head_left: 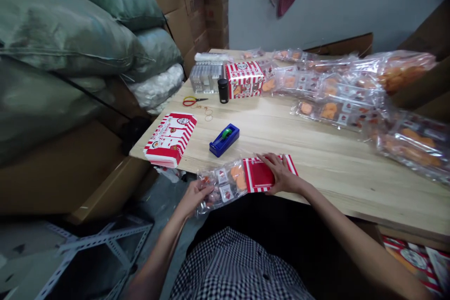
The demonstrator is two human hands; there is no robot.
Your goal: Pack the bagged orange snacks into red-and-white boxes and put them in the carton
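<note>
A clear plastic packet of orange pieces and small cards (225, 183) lies at the near edge of the wooden table (316, 150), partly inside a flat red-and-white striped carton (262, 174). My left hand (196, 195) pinches the packet's left end. My right hand (279, 174) lies flat on the carton with its fingers stretched out, pressing it down.
A stack of flat striped cartons (171, 139) lies at the left edge, a blue tape dispenser (224, 139) behind the packet. Farther back are red scissors (191, 101), rubber bands, a black cylinder (222, 90), an assembled striped box (244, 79) and several filled packets (337, 98). Green sacks (70, 33) pile up left.
</note>
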